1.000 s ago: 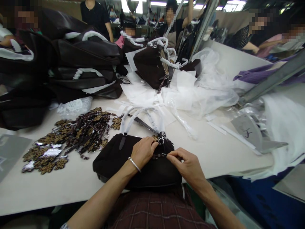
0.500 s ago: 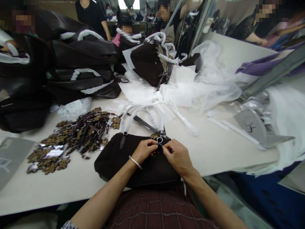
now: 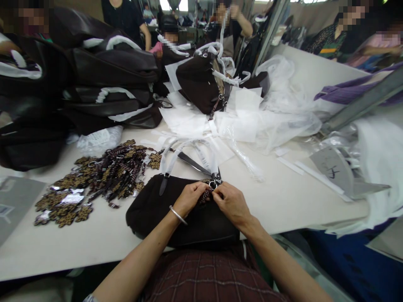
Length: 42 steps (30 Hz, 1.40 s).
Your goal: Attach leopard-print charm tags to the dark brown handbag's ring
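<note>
a dark brown handbag (image 3: pixel 147 212) lies on the tabletop (image 3: pixel 273 201) at the edge nearest the person, its white-wrapped handles (image 3: pixel 172 162) reaching past its far side. the two hands are close together over its right part. the left hand (image 3: pixel 189 200) is pinched on a braided charm (image 3: pixel 205 196), just below a metal ring (image 3: pixel 213 184); the right hand (image 3: pixel 232 205) has its fingertips bunched beside that ring, though whether they grip anything cannot be told. left of the handbag spreads a pile of leopard-print flower charms (image 3: pixel 66 182).
</note>
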### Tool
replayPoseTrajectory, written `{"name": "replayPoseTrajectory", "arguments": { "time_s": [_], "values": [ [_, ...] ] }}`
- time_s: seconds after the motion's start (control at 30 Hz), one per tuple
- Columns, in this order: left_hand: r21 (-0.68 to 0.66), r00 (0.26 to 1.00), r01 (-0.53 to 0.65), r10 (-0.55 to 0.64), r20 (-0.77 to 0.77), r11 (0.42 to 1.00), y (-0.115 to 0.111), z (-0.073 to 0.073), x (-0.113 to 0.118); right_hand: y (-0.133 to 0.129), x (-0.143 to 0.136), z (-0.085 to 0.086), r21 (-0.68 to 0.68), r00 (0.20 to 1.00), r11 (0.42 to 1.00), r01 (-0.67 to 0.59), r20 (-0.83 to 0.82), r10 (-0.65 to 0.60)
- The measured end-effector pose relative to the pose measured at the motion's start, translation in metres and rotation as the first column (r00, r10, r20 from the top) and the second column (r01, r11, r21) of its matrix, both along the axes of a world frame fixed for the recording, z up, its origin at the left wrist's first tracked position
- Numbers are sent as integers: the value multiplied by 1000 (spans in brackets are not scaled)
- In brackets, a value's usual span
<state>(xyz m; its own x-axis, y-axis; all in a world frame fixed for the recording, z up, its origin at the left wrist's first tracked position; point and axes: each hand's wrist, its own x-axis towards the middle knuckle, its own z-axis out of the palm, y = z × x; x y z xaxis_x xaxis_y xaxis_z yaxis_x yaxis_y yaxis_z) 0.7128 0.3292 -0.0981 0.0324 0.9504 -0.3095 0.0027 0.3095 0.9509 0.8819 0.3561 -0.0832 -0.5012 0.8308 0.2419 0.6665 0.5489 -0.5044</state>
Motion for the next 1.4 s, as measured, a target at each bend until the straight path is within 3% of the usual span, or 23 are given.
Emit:
{"name": "replayPoseTrajectory", "arguments": {
  "time_s": [0.17, 0.3, 0.37, 0.47, 0.57, 0.63, 0.73, 0.8, 0.87, 1.07, 1.2, 1.4],
  "values": [
    [87, 961, 3, 21, -274, 996, 3, 3, 0, -2, 2, 1, -53, 999, 998, -33, -36, 31],
    [374, 827, 21, 194, -527, 927, -7, 16, 7, -5, 1, 8, -38, 981, 999, 16, -195, -23],
    [450, 840, 31, 220, -496, 893, -13, 24, 9, -5, 0, 11, -38, 958, 999, 3, -285, -14],
    [384, 910, 7, 153, -386, 923, -14, 36, 4, -3, -1, 12, -105, 917, 993, -57, -398, 11],
    [337, 915, 83, 63, -399, 938, -2, 40, -6, -1, -1, 10, -179, 877, 982, -64, -480, -31],
    [365, 853, 215, 8, -522, 906, 9, 37, -12, 0, 0, 9, -222, 853, 974, -43, -516, -80],
    [339, 683, 458, -81, -726, 822, 23, 24, -15, 1, 1, 8, -329, 815, 944, -12, -550, -182],
    [291, 602, 529, -112, -790, 797, 28, 16, -14, 1, 2, 8, -413, 803, 911, 6, -541, -251],
    [261, 573, 528, -111, -812, 808, 28, 10, -13, 2, 2, 9, -482, 798, 876, 23, -519, -306],
    [322, 599, 535, -81, -797, 781, 23, -2, -12, 4, 1, 13, -512, 797, 858, 38, -503, -335],
    [311, 645, 459, -72, -761, 832, 19, -3, -11, 3, 1, 15, -467, 823, 884, 28, -491, -285],
    [236, 901, 253, -140, -411, 938, 10, 13, -15, -4, 2, 22, -244, 909, 968, 60, -388, -154]
  ]
}}
